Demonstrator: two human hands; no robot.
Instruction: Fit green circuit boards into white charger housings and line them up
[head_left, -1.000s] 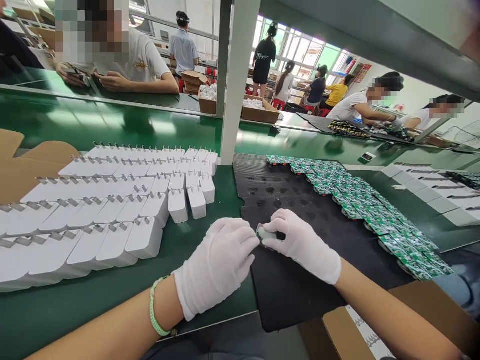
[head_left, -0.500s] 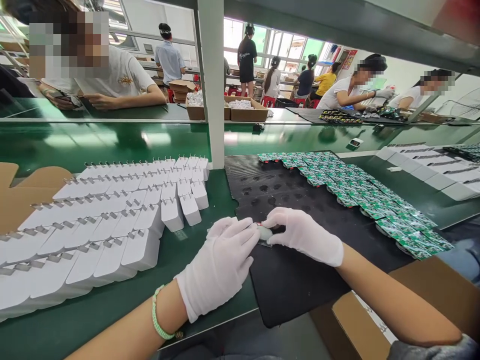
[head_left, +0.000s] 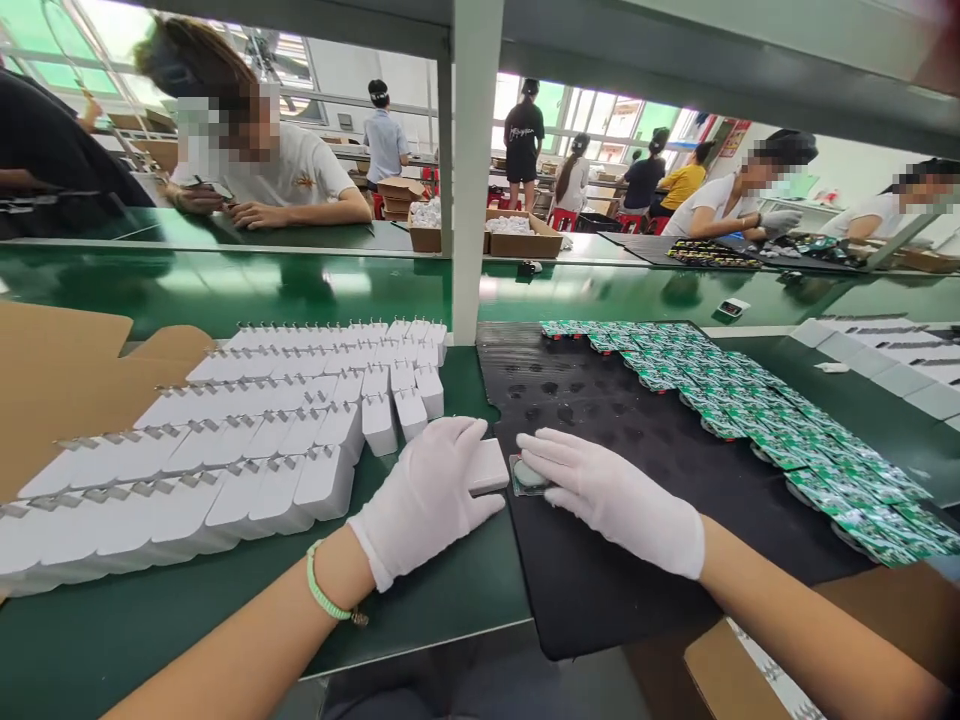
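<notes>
My left hand (head_left: 424, 500), in a white glove, grips a white charger casing (head_left: 489, 467) at the edge of the black mat (head_left: 577, 420). My right hand (head_left: 611, 500), also gloved, lies flat on the mat with its fingers extended. Its fingertips touch a clear plastic square (head_left: 529, 475) holding a round grey piece. Rows of white plug chargers (head_left: 262, 450) with metal pins stand left of my left hand. Green circuit boards (head_left: 735, 415) lie in overlapping rows across the mat, to the right of my right hand.
A green workbench (head_left: 420, 590) runs under everything, with a flattened cardboard sheet (head_left: 60, 390) at left and a cardboard box (head_left: 735, 680) below right. A white post (head_left: 469, 180) rises behind the mat. Co-workers (head_left: 255, 170) sit across a divider, with boxes of white parts beyond.
Both hands no longer pinch the small piece together. My left hand has moved left and now holds the white casing. My right hand has flattened, and the clear square shows on the mat.
</notes>
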